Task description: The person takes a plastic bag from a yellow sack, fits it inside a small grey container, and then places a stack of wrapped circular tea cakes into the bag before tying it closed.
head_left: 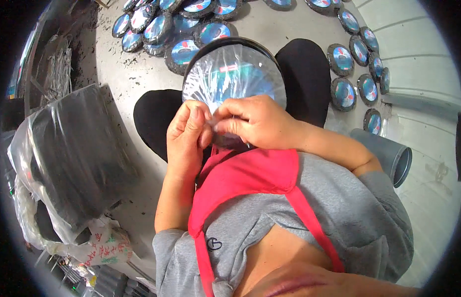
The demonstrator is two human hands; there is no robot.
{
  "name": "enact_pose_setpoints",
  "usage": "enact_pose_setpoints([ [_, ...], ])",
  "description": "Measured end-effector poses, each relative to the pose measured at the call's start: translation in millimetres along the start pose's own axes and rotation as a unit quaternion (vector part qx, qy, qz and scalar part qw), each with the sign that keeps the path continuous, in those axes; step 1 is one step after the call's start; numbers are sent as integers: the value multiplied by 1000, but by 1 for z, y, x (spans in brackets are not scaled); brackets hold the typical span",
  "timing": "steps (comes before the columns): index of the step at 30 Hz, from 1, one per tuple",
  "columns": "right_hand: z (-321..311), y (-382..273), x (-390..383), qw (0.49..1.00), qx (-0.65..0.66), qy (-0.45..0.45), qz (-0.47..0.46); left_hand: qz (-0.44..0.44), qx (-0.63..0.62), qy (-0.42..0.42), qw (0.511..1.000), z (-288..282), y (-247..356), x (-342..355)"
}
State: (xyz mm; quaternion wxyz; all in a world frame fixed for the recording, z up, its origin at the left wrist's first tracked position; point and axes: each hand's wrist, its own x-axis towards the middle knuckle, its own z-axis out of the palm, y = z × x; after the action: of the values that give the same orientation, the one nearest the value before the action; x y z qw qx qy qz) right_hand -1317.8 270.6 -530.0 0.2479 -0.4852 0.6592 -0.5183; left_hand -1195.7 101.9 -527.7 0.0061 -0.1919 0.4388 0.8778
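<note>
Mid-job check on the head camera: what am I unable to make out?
Film's gathered end: head view, hidden by fingers of the left hand and right hand.
Wrapped disc's near edge: head view, partly behind both hands.
Its label details: head view, blurred by glare on the film.
Farthest discs: head view, cut off by the upper edge.

The film is glossy, crinkled, clear plastic.

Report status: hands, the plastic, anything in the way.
Left hand and right hand pinching gathered clear plastic. Labelled disc showing underneath. Other discs on floor beyond, apart from hands.
</note>
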Motion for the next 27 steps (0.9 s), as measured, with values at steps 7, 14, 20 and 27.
enact_pose_setpoints([
  [7,-14,4,-5,997,-63,-42,-18,311,540,-240,744,41,28,21],
  [14,2,19,-7,985,-159,57,-27,297,545,-231,749,52,32,18],
  [20,2,8,-13,994,-79,69,34,285,449,-52,845,31,30,13],
  [27,4,11,-16,996,-33,85,-22,272,436,-43,857,9,10,15],
])
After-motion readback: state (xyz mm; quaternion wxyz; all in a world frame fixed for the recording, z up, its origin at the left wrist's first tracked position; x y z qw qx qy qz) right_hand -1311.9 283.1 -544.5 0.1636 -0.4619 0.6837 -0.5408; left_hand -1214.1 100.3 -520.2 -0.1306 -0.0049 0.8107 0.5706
